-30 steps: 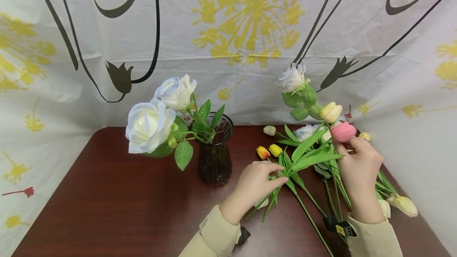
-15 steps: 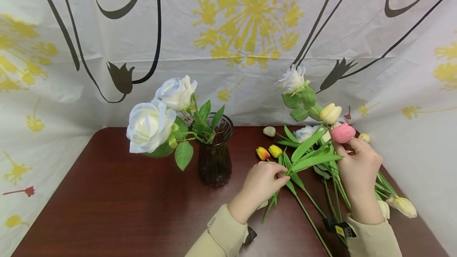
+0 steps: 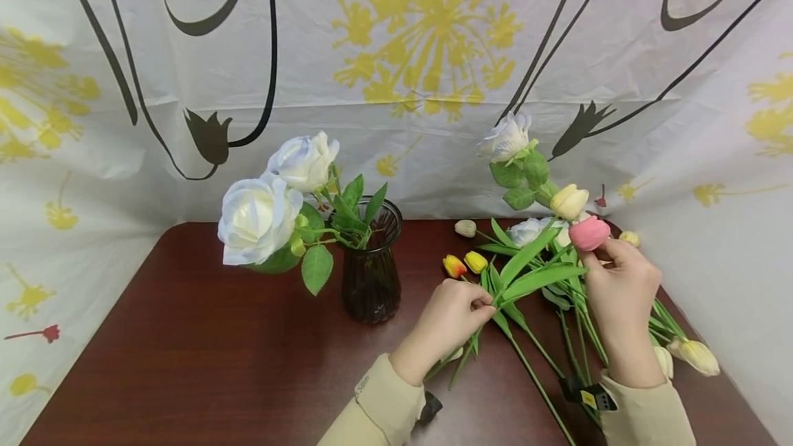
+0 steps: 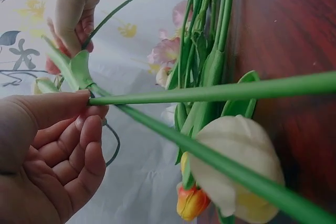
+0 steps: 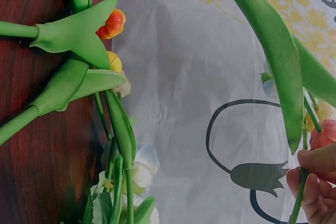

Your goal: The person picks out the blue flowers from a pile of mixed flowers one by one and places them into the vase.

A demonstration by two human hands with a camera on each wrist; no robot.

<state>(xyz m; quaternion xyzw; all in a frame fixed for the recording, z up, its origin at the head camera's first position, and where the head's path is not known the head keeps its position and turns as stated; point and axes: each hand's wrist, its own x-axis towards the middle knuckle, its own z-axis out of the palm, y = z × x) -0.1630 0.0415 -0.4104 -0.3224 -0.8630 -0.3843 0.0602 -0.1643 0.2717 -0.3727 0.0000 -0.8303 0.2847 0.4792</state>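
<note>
- The pink tulip point(image 3: 588, 232) is held up off the table point(image 3: 186, 349), to the right of the dark glass vase point(image 3: 370, 274) and above the loose pile of tulips point(image 3: 557, 294) lying there.
- The right hand point(image 3: 619, 294) pinches the stem just under the pink head, fingertips closed narrowly on it; the right wrist view shows those fingertips point(image 5: 315, 182) on the thin green stem.
- The left hand point(image 3: 449, 319) pinches the same stem lower down, nearer the vase, thumb and forefinger closed on it where a leaf branches off; the other fingers are curled in, as the left wrist view shows point(image 4: 79, 129).
- I'd judge the flower artificial and very light: the stem runs straight between the two hands, so it is probably stiff enough not to droop.
- The long leaves point(image 3: 533, 274) look soft and floppy, poor places to grip; the stem is the place to hold.
- The head looks soft, so squeezing it could dent it.
- The vase, already holding two white roses point(image 3: 257, 219), looks top-heavy on its left side and could tip if knocked.
- Writing: a small yellow tag point(image 3: 590, 399) on the right wrist strap and a faint mark on the left sleeve point(image 3: 362, 383), both too small to read.
</note>
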